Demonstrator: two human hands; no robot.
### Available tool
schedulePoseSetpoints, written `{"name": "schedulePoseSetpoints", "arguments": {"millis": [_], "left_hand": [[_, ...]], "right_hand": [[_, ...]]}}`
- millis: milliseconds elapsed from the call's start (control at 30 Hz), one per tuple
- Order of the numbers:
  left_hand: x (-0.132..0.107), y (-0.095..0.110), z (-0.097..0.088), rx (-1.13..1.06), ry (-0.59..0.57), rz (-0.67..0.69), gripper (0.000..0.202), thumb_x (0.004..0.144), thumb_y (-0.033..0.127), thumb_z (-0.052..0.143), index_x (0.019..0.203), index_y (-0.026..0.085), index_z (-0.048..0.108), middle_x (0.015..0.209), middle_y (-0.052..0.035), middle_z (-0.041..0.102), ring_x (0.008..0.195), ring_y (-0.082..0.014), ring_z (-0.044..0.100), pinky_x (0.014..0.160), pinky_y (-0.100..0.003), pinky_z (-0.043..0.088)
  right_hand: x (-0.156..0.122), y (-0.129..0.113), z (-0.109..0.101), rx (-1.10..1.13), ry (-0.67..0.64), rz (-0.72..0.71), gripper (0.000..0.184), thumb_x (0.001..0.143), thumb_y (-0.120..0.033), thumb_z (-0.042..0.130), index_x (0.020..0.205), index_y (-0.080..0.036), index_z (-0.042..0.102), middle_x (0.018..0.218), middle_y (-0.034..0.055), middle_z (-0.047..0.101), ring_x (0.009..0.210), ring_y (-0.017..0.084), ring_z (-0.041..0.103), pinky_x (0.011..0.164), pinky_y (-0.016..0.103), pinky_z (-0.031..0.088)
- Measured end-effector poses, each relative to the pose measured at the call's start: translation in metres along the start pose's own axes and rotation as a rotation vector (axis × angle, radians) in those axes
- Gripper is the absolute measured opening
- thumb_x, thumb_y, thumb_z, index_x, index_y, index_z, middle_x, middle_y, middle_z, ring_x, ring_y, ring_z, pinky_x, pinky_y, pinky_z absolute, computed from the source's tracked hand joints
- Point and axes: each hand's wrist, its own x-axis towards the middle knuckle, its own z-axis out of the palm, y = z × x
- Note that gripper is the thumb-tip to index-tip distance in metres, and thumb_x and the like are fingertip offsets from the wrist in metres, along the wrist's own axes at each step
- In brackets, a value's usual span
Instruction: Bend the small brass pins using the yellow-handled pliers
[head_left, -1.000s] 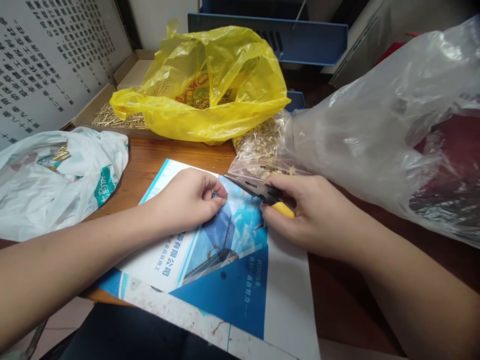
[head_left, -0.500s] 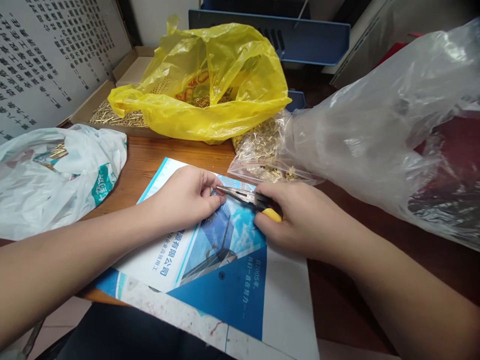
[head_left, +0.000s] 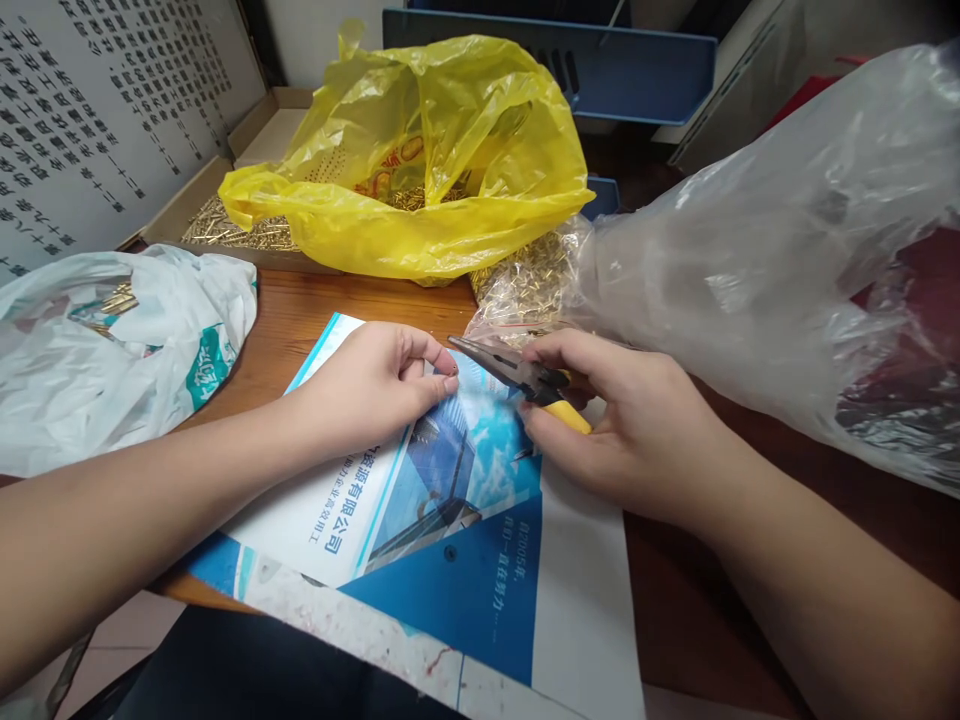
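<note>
My right hand (head_left: 622,420) grips needle-nose pliers (head_left: 517,375) with yellow and black handles; their closed tip points left, just short of my left fingertips. My left hand (head_left: 375,385) is curled in a pinch over a blue and white brochure (head_left: 465,560), holding something too small to make out. Both hands rest over the brochure on the wooden table (head_left: 300,310).
A yellow plastic bag (head_left: 420,150) sits behind on a cardboard box of small brass pins (head_left: 225,230). A clear bag of brass pins (head_left: 525,290) lies by the pliers. A large clear plastic bag (head_left: 787,250) fills the right; a white bag (head_left: 112,350) lies left.
The pliers' tip reached my left fingertips half a second ago, then drew back slightly to the right and up. My left hand stayed pinched in place.
</note>
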Motion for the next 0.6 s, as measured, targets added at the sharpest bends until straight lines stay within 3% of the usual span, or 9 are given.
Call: {"name": "schedulePoseSetpoints", "arguments": {"millis": [167, 300, 500, 600], "left_hand": [[0.0003, 0.0009, -0.0055, -0.125, -0.030, -0.014, 0.010, 0.084, 0.025, 0.067, 0.084, 0.015, 0.065, 0.043, 0.0062, 0.047, 0.037, -0.0089, 0.039, 0.038, -0.022, 0.029], [-0.0016, 0.0019, -0.0067, -0.190, -0.043, 0.005, 0.017, 0.084, 0.031, 0.070, 0.080, 0.016, 0.062, 0.046, 0.0064, 0.046, 0.039, -0.0067, 0.035, 0.039, -0.020, 0.027], [-0.0040, -0.0016, -0.0040, -0.166, 0.026, 0.118, 0.019, 0.080, 0.032, 0.073, 0.085, 0.015, 0.070, 0.080, -0.0037, 0.070, 0.065, -0.0119, 0.059, 0.058, -0.023, 0.045], [-0.0038, -0.0020, -0.0037, -0.144, 0.038, 0.131, 0.019, 0.080, 0.032, 0.072, 0.088, 0.014, 0.072, 0.095, -0.0069, 0.073, 0.074, -0.0145, 0.062, 0.064, -0.025, 0.048]], "right_hand": [[0.0000, -0.0011, 0.0006, -0.042, -0.020, -0.023, 0.009, 0.072, -0.019, 0.058, 0.079, -0.020, 0.063, 0.074, 0.0029, 0.064, 0.063, 0.017, 0.054, 0.058, 0.030, 0.040], [0.0000, 0.0004, 0.0010, 0.069, 0.112, -0.012, 0.019, 0.074, -0.019, 0.061, 0.092, -0.020, 0.066, 0.081, 0.0029, 0.067, 0.067, 0.017, 0.059, 0.062, 0.030, 0.046], [0.0015, -0.0004, 0.0020, 0.087, 0.100, -0.033, 0.018, 0.074, -0.016, 0.060, 0.090, -0.020, 0.067, 0.077, 0.0019, 0.066, 0.064, 0.016, 0.057, 0.061, 0.030, 0.045], [0.0017, -0.0023, 0.0031, 0.102, 0.073, -0.020, 0.014, 0.074, -0.017, 0.059, 0.086, -0.019, 0.066, 0.079, 0.0024, 0.066, 0.064, 0.015, 0.056, 0.059, 0.029, 0.043]]}}
